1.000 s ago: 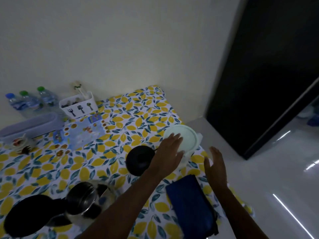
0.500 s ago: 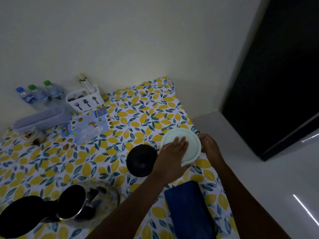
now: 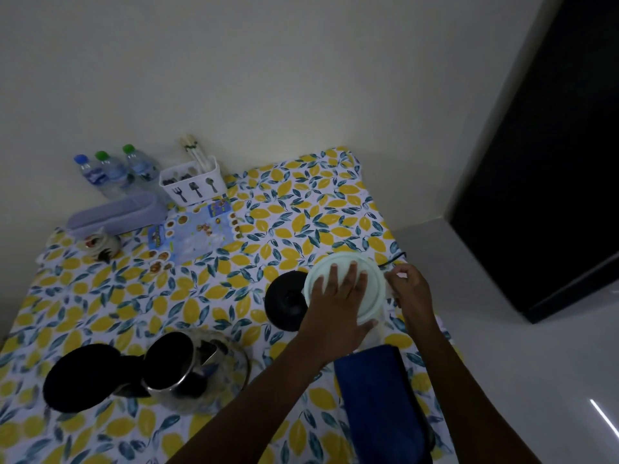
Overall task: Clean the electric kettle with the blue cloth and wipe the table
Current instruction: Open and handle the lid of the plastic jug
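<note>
Hands on a white lidded container [image 3: 345, 289]: my left hand [image 3: 338, 306] flat on top, right hand [image 3: 410, 289] pinching its rim at 3 o'clock. Blue cloth [image 3: 378, 403] untouched at 6, open electric kettle [image 3: 174, 366] at 8; a hasty lift could spill contents near the table [image 3: 201, 303] edge.

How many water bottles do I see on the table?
3, in a row at the wall, far left: blue-capped bottle, green-capped bottle, second green-capped bottle beside the cutlery holder.

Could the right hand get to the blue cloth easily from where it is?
Probably yes. The blue cloth lies uncovered just near of the right hand, which first must let go of the white container's rim.
</note>
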The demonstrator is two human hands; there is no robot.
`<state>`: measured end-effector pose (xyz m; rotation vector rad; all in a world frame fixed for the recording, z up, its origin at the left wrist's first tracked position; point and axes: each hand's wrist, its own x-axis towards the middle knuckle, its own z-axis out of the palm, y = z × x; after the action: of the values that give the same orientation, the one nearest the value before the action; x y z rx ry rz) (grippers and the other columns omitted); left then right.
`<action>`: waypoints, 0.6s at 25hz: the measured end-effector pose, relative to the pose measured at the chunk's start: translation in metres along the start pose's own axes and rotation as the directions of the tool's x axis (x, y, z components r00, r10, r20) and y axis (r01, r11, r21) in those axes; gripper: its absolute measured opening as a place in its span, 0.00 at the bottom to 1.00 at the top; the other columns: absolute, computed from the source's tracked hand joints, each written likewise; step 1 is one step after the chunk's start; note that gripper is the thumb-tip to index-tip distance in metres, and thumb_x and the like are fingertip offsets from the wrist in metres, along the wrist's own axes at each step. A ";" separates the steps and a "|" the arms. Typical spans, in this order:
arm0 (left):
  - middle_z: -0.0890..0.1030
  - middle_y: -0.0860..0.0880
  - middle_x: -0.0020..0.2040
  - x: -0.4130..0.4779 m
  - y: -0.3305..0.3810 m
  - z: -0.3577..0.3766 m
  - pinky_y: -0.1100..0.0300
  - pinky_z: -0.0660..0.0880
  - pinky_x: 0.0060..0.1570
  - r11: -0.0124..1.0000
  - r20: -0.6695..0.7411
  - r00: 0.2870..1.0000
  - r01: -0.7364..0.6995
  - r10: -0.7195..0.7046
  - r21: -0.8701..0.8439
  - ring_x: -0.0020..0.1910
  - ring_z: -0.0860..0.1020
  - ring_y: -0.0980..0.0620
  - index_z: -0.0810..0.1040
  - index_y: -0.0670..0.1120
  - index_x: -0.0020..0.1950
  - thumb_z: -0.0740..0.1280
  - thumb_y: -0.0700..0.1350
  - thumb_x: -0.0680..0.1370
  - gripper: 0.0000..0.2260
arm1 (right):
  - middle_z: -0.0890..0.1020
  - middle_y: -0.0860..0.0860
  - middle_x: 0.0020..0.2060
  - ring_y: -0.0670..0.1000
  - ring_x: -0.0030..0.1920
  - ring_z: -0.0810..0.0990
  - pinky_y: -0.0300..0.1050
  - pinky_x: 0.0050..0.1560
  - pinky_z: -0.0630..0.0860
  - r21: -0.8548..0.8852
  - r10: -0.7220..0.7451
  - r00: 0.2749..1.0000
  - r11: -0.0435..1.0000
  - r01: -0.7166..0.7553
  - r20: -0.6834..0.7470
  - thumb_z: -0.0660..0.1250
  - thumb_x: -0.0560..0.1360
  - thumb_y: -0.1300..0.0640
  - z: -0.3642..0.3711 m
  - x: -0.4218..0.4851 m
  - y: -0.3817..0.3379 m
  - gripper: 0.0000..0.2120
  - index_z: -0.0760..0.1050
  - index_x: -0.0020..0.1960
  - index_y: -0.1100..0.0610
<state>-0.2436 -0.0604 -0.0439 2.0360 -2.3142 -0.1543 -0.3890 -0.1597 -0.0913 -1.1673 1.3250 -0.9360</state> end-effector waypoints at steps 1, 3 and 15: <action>0.64 0.41 0.76 -0.007 0.000 -0.003 0.32 0.66 0.63 0.998 -0.013 0.998 0.054 -0.054 0.020 0.72 0.64 0.33 0.58 0.45 0.75 0.51 0.65 0.74 0.35 | 0.74 0.52 0.35 0.50 0.31 0.70 0.43 0.31 0.66 -0.017 -0.025 0.999 1.000 0.026 0.025 0.67 0.75 0.57 0.005 -0.007 -0.005 0.05 0.73 0.42 0.56; 0.66 0.41 0.75 -0.025 -0.004 -0.008 0.31 0.69 0.59 0.989 -0.069 0.988 0.142 -0.139 0.042 0.70 0.67 0.32 0.60 0.47 0.75 0.50 0.66 0.74 0.35 | 0.72 0.49 0.33 0.47 0.29 0.68 0.40 0.29 0.65 -0.035 -0.063 0.995 0.997 0.066 0.077 0.67 0.74 0.56 0.019 -0.020 -0.015 0.06 0.72 0.42 0.55; 0.57 0.36 0.77 -0.136 -0.059 -0.073 0.31 0.62 0.66 0.938 -0.254 0.906 0.302 -0.339 -0.173 0.72 0.58 0.26 0.53 0.45 0.77 0.34 0.65 0.76 0.37 | 0.76 0.51 0.38 0.53 0.37 0.74 0.46 0.37 0.70 -0.182 -0.216 0.953 0.949 0.256 0.212 0.68 0.71 0.55 0.132 -0.104 -0.116 0.04 0.75 0.42 0.55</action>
<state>-0.1601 0.0645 0.0252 2.1936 -1.7488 -0.0248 -0.2513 -0.0705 0.0295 -1.5660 1.1645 -0.8447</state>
